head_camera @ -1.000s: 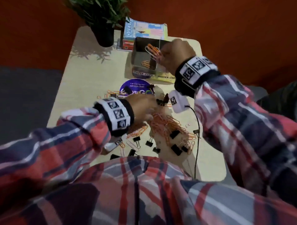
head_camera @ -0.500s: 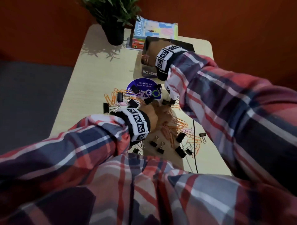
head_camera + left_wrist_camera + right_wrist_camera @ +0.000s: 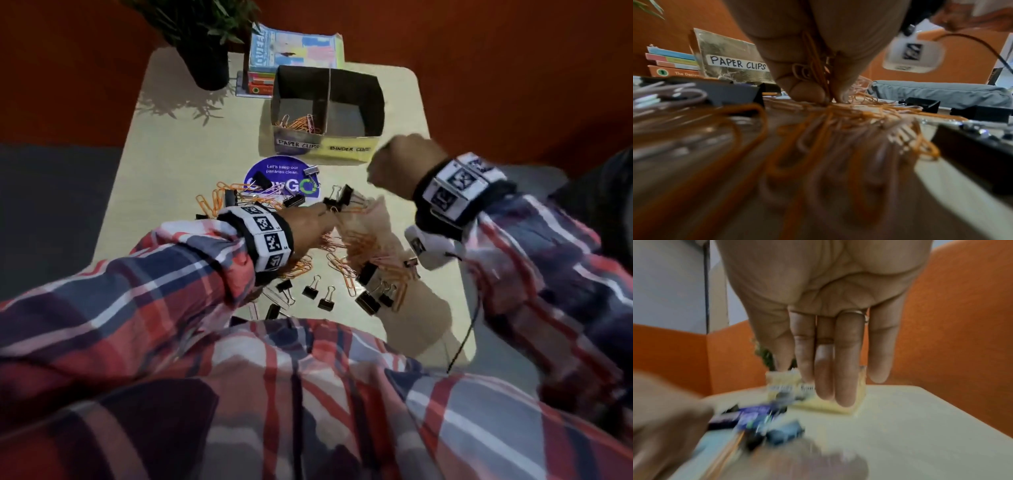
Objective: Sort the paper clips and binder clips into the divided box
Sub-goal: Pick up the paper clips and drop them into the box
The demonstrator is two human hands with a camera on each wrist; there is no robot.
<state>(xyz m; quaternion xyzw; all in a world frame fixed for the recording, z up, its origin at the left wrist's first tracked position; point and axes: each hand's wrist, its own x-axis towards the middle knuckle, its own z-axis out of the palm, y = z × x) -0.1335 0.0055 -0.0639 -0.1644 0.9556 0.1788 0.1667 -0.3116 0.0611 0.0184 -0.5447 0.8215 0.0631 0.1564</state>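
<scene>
The divided box (image 3: 342, 148) stands at the far middle of the table, labelled PAPER CLIPS on the left and BINDER CLIPS on the right. Orange paper clips (image 3: 299, 123) lie in its left compartment; the right one looks bare. A mixed pile of orange and pink paper clips (image 3: 359, 246) and black binder clips (image 3: 310, 291) covers the near table. My left hand (image 3: 334, 219) reaches into this pile, and the left wrist view shows thumb and fingers pinching a few orange paper clips (image 3: 813, 65). My right hand (image 3: 400, 164) hovers right of the box front, fingers (image 3: 849, 369) straight, holding nothing.
A potted plant (image 3: 205, 58) and a stack of books (image 3: 291, 51) stand behind the box at the far edge. A round purple sticker (image 3: 281, 178) lies between box and pile. A black cable (image 3: 462, 339) hangs from my right wrist near the table's right edge.
My right hand carried orange paper clips over the left compartment, dipped into the box, and has drawn back to the right without them. My left hand has stayed on the pile.
</scene>
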